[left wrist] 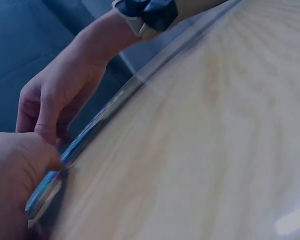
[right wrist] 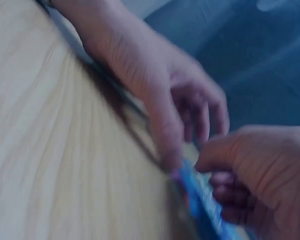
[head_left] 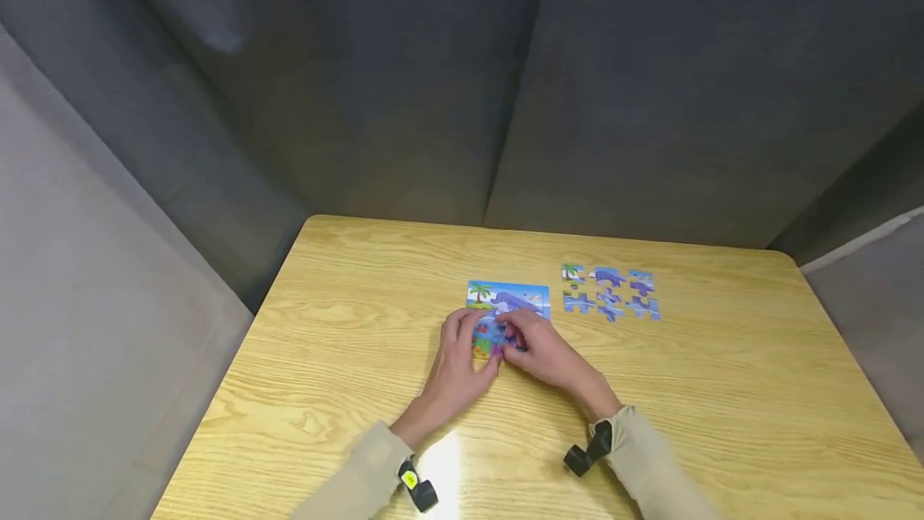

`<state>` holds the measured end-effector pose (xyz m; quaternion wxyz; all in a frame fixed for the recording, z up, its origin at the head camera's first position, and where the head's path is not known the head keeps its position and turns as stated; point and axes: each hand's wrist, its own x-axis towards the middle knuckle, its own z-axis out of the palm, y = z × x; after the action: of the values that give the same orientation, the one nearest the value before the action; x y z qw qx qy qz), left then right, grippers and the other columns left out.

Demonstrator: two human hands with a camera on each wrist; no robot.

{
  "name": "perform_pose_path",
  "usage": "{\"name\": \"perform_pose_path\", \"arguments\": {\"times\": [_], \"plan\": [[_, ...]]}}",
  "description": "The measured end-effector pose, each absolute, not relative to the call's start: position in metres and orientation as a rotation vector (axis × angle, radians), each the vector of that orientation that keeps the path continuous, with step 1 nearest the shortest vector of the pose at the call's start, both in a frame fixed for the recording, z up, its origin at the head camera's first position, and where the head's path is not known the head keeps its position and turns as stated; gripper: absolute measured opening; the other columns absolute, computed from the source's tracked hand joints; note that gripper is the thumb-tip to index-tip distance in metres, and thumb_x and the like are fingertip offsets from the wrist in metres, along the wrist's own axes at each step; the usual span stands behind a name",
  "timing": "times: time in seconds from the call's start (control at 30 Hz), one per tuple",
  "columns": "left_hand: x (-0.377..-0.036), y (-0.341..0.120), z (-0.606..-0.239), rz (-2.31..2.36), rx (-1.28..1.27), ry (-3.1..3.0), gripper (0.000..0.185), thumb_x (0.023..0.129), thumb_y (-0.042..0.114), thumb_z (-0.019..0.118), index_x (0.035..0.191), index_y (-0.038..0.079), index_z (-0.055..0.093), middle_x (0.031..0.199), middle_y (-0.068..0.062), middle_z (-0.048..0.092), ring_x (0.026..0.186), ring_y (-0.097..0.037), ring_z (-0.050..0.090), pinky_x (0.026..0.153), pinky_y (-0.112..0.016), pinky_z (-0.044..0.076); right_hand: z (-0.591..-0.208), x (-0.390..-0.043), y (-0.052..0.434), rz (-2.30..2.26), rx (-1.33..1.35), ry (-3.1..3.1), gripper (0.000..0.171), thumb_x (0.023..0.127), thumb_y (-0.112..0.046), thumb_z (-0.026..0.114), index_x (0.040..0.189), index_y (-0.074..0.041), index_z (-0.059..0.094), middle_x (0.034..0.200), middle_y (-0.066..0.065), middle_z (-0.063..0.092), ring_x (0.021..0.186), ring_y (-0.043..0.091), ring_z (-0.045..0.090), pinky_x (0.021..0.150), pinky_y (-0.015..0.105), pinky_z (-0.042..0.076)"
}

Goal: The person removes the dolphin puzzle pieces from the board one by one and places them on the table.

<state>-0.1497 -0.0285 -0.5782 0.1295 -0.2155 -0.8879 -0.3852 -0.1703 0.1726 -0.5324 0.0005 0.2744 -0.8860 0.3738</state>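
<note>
A jigsaw puzzle (head_left: 485, 331) with a dolphin, a palm and sea creatures lies flat on the table, partly covered by both hands. My left hand (head_left: 456, 355) rests at its left side, fingers spread over the picture and thumb at the near edge, by a small purple patch. Over the right part bends my right hand (head_left: 543, 350), its fingers curled and thumb low near the left thumb. Whether a piece is between its fingertips is hidden. The right wrist view is blurred, with the puzzle (right wrist: 202, 200) showing as a thin blue strip beneath the hands.
Several loose puzzle pieces (head_left: 609, 295) lie in rough rows to the right, beyond my right hand. The wooden table (head_left: 346, 327) has its far edge against a dark grey curtain (head_left: 404, 103). Pale panels (head_left: 94, 303) flank it.
</note>
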Motion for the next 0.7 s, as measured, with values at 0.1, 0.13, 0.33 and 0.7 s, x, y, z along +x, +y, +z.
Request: {"name": "perform_pose_path", "arguments": {"times": [0.1,0.13,0.33,0.7], "plan": [[-0.157,-0.042,-0.577,-1.008,-0.653,-2.652,0.081,0.087,0.034,0.080,0.154,0.008,0.043,0.159,-0.012,0.038,0.147,-0.031,0.038,0.115,-0.048,0.043,-0.529,-0.174,0.163,1.062,0.905,-2.848,0.039,0.090,-0.007,0.076,0.126,0.005,0.065,0.094,0.008,0.061,0.081,0.015,0.052,0.071,0.030,0.046],[-0.160,-0.046,-0.576,-0.960,-0.664,-2.677,0.083,0.088,0.038,0.079,0.156,0.008,0.042,0.162,-0.012,0.037,0.150,-0.032,0.035,0.117,-0.051,0.040,-0.529,-0.175,0.160,1.031,0.920,-2.866,0.039,0.091,-0.009,0.076,0.126,0.004,0.066,0.093,0.007,0.061,0.080,0.014,0.050,0.071,0.030,0.045],[-0.171,-0.066,-0.574,-0.775,-0.774,-2.845,0.094,0.094,0.058,0.066,0.165,0.011,0.029,0.173,-0.005,0.025,0.159,-0.028,0.021,0.124,-0.052,0.025,-0.532,-0.174,0.158,1.000,0.912,-2.924,0.041,0.091,-0.015,0.076,0.127,0.001,0.067,0.093,0.006,0.060,0.082,0.014,0.049,0.073,0.030,0.045],[-0.191,-0.087,-0.576,-0.604,-1.058,-2.851,0.091,0.098,0.064,0.053,0.167,0.012,0.023,0.174,-0.004,0.022,0.160,-0.029,0.018,0.126,-0.052,0.021,-0.528,-0.179,0.153,1.085,0.869,-3.005,0.049,0.088,-0.020,0.085,0.127,0.003,0.066,0.086,0.003,0.061,0.074,0.012,0.052,0.067,0.027,0.046]]}}
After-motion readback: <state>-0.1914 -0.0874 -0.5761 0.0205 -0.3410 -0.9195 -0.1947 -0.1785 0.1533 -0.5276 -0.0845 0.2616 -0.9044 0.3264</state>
